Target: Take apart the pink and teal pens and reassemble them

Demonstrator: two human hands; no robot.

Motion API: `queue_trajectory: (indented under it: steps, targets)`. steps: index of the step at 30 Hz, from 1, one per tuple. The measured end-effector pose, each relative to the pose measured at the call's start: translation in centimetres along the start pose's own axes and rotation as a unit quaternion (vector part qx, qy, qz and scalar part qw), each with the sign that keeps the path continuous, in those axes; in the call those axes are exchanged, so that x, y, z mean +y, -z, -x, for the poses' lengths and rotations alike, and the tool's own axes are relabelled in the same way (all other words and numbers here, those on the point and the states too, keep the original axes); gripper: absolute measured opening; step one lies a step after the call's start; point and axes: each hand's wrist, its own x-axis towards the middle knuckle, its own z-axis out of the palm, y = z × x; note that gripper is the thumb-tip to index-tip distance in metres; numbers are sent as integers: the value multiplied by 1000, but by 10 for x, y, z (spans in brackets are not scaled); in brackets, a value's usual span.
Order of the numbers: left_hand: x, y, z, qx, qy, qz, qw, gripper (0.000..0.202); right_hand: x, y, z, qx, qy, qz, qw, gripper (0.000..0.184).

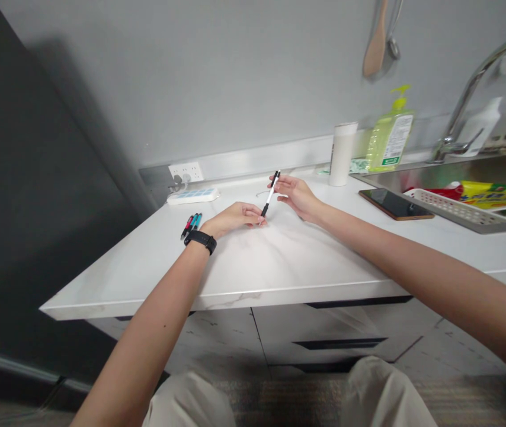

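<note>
A white pen with black ends [271, 194] is held tilted above the counter between both hands. My left hand [236, 216], with a black watch band [200, 239] at its wrist, pinches the lower black end. My right hand [298, 196] has its thumb and fingers on the upper black end, by the clip. Just left of my left wrist, a red and black pen [186, 226] and teal pens [197, 222] lie side by side on the white counter [146, 267].
Behind the pens are a white power strip [193, 196] and a wall socket [186, 172]. To the right stand a white cylinder [342, 154] and a yellow-green pump bottle [388, 139]. A phone [396, 204] lies beside the sink [479, 227], under the faucet [461, 107].
</note>
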Motion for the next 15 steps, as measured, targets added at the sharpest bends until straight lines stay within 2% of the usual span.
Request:
queue_trajectory:
  steps: [5, 10, 15]
  targets:
    - [0, 2, 2, 5, 16, -1, 1000, 34, -1, 0, 2, -42, -5, -29, 999, 29]
    - [1, 2, 3, -12, 24, -5, 1000, 32, 1, -2, 1, -1, 20, -37, 999, 29]
    - [0, 2, 2, -17, 18, -7, 1000, 31, 2, -3, 2, -28, -4, -18, 999, 29]
